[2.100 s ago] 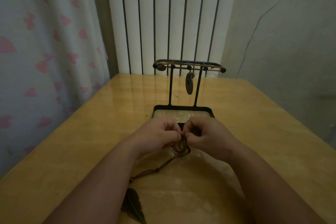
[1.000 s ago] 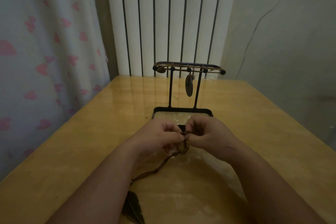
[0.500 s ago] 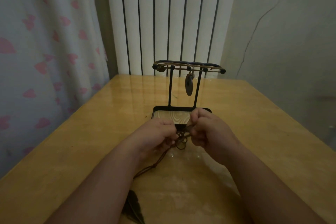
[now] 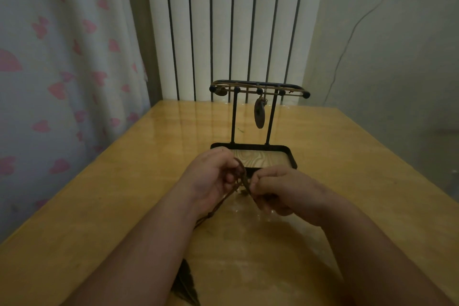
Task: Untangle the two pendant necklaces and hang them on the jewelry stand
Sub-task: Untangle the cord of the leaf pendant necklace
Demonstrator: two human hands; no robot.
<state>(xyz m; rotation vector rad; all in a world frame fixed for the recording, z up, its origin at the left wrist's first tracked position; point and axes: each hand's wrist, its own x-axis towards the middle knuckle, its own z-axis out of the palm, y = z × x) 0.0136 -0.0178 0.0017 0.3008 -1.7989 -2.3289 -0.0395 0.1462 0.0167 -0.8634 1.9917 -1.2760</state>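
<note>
The corded necklace (image 4: 241, 174) is pinched by the left hand (image 4: 213, 177) and right hand (image 4: 282, 189), held close together just over the bench (image 4: 119, 196), probably so the tangle can be picked loose. One pendant (image 4: 259, 115) is already hung on the stand (image 4: 233, 117).

you're at a glossy yellow-wood table (image 4: 347, 156) that runs away from you to a back edge under a white ribbed radiator (image 4: 223, 20), its tall panels split by dark vertical gaps. on your left a pale curtain (image 4: 62, 69) printed with pink hearts hangs down past the table's edge. on your right is a plain grey-white wall (image 4: 397, 69) with a thin dark line (image 4: 346, 41) curving down it. the light is dim, and the tabletop carries soft reflections of the radiator
</note>
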